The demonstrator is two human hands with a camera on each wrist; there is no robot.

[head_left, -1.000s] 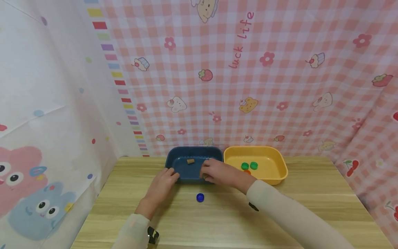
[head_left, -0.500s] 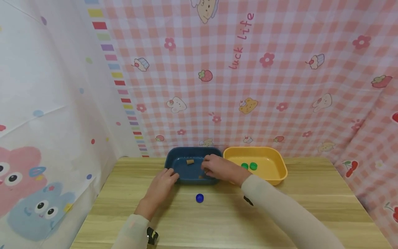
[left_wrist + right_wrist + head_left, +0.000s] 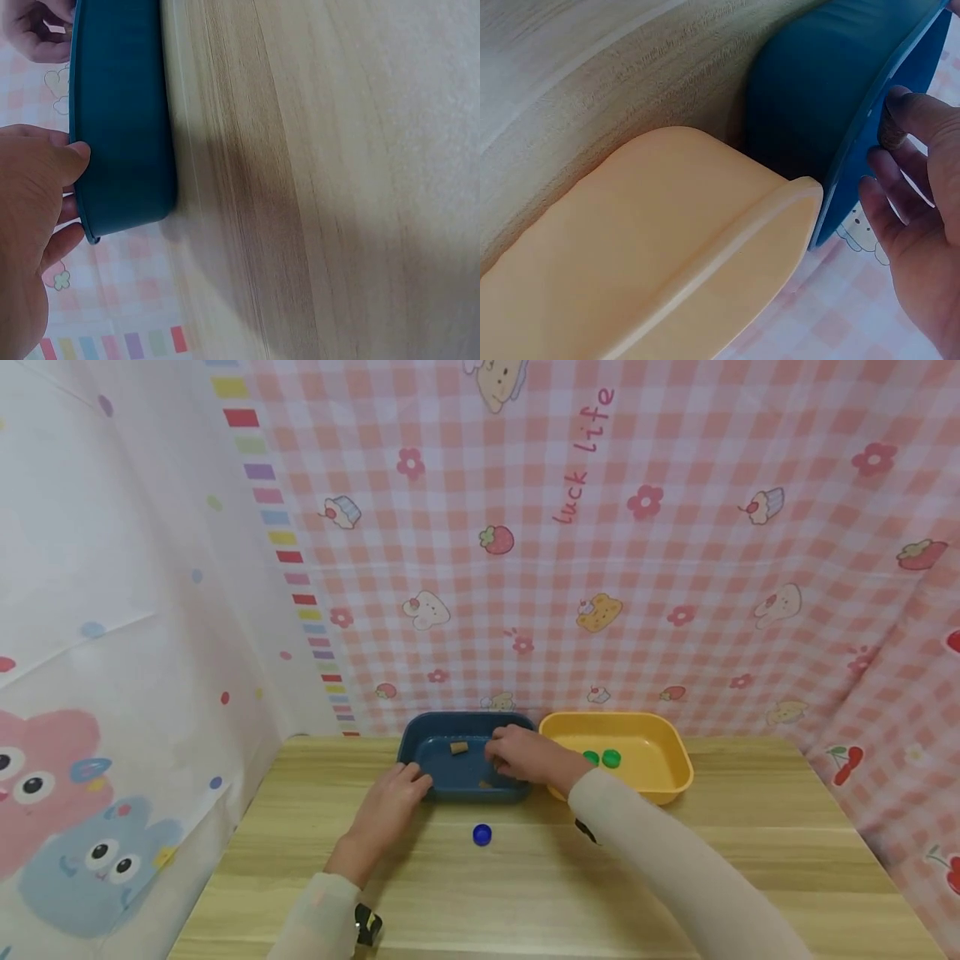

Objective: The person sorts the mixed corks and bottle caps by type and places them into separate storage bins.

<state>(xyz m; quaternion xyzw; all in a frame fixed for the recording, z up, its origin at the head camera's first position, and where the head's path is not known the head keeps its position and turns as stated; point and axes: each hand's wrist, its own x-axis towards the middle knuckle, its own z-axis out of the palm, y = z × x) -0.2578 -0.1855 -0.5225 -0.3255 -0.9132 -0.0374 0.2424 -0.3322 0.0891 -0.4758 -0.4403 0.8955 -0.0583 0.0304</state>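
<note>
My left hand (image 3: 395,799) grips the near left rim of the dark blue bin (image 3: 517,793); in the left wrist view its thumb (image 3: 77,150) lies over the outside wall. My right hand (image 3: 528,755) is over the right part of that bin. In the right wrist view it pinches a brown cork (image 3: 890,129) between thumb and fingers. Another cork (image 3: 459,748) lies towards the back of the bin, and a small brown piece (image 3: 485,785) lies near its front wall. A blue bottle cap (image 3: 482,835) sits on the table in front of the bin.
A yellow bin (image 3: 660,789) stands against the blue one's right side, with two green caps (image 3: 611,758) inside. The right forearm (image 3: 660,852) crosses its front left corner. A patterned cloth (image 3: 525,568) hangs behind the wooden table (image 3: 525,893).
My right hand has shifted slightly up and back in the blue bin, uncovering the small brown piece near the front wall. An orange cap in the yellow bin is now hidden. The left hand stays put.
</note>
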